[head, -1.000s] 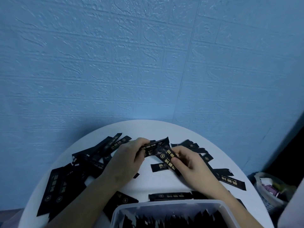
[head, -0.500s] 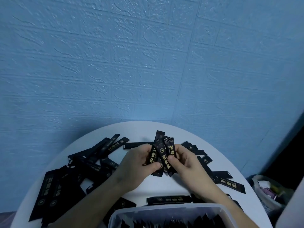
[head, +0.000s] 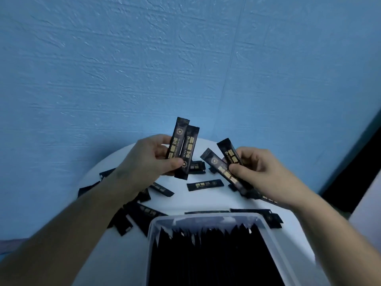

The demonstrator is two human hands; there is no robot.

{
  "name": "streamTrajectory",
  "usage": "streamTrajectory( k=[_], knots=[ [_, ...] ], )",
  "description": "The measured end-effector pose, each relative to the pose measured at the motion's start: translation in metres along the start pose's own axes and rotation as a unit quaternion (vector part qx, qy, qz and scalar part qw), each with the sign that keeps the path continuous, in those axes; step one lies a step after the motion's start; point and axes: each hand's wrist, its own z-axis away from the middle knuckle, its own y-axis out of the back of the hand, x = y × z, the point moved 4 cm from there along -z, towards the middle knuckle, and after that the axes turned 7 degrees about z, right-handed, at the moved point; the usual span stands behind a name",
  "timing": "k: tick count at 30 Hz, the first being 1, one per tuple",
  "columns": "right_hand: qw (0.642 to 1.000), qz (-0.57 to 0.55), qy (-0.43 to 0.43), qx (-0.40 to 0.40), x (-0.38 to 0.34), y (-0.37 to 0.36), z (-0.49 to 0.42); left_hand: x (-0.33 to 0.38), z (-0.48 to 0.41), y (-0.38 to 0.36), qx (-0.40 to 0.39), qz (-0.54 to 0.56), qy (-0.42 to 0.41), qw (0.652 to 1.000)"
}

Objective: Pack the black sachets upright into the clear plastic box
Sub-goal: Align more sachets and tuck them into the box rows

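Raised above the table, at 11 o'clock from the clear plastic box (head: 153,230): left hand (head: 144,159), curled tight, thumb pressed across the front of an upright pair (head: 183,149) of black sachets, fingers behind them. Standing nearly vertical, overlapped side by side, gold print toward the camera, one set a little higher than the other.

At 1 o'clock from the box: right hand (head: 261,172), likewise curled, pinching a tilted pair (head: 221,168) between thumb and forefinger (other fingers folded toward the palm). Fanned apart at the top ends, both leaning toward 11 o'clock, meeting at the thumb. Well apart from the left hand's pair, not touching.

At 6 o'clock of the view, nearest the camera: the box, open-topped, crammed with packed sachets (head: 210,256) standing on end, serrated tops in dense rows just below the rim. Near end cut off by the frame.

Scattered flat on the round white table (head: 127,261): loose sachets (head: 205,185), thickest at 9 to 10 o'clock from the box under the left forearm, a few between the hands at 12 o'clock, more at 2 o'clock beneath the right wrist, a couple just behind the box's far wall (touching it or not, hard to tell).

Behind, from 9 round to 2 o'clock: blue wall (head: 185,58) embossed in a brick pattern. At 3 o'clock, a dark strip (head: 354,182) beside the wall's edge.
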Motion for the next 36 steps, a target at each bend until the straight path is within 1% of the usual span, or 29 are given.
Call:
streamTrajectory(
  k=[2,5,7,9,13,18,23,27,33,36],
  knots=[
    [1.0,0.014,-0.002,-0.001,-0.015,0.001,0.018,0.013,0.019,0.001,0.002,0.003,0.016,1.0],
    [0.999,0.051,-0.004,-0.004,-0.029,-0.01,0.05,0.027,0.054,-0.007,-0.032,-0.002,0.054,0.998],
    [0.996,0.08,-0.024,-0.004,-0.032,-0.02,0.068,0.032,0.077,-0.016,-0.054,0.014,0.084,0.995],
    [0.994,0.099,-0.049,0.002,-0.031,-0.028,0.083,0.033,0.098,-0.025,-0.052,0.023,0.116,0.992],
    [0.984,0.149,-0.092,0.035,-0.034,-0.044,0.106,0.027,0.133,-0.035,-0.026,-0.046,0.128,0.99],
    [0.975,0.188,-0.089,0.077,-0.046,-0.061,0.121,0.024,0.162,-0.045,-0.007,-0.117,0.115,0.986],
    [0.971,0.192,-0.117,0.078,-0.048,-0.065,0.127,0.022,0.168,-0.05,0.004,-0.144,0.135,0.98],
    [0.971,0.186,-0.128,0.074,-0.047,-0.06,0.125,0.022,0.163,-0.055,-0.019,-0.182,0.143,0.973],
    [0.987,0.094,-0.118,0.047,-0.037,-0.064,0.121,0.02,0.155,-0.064,-0.048,-0.282,0.125,0.95],
    [0.991,0.065,-0.113,0.037,-0.03,-0.066,0.116,0.017,0.153,-0.064,-0.057,-0.261,0.138,0.954]
  ],
)
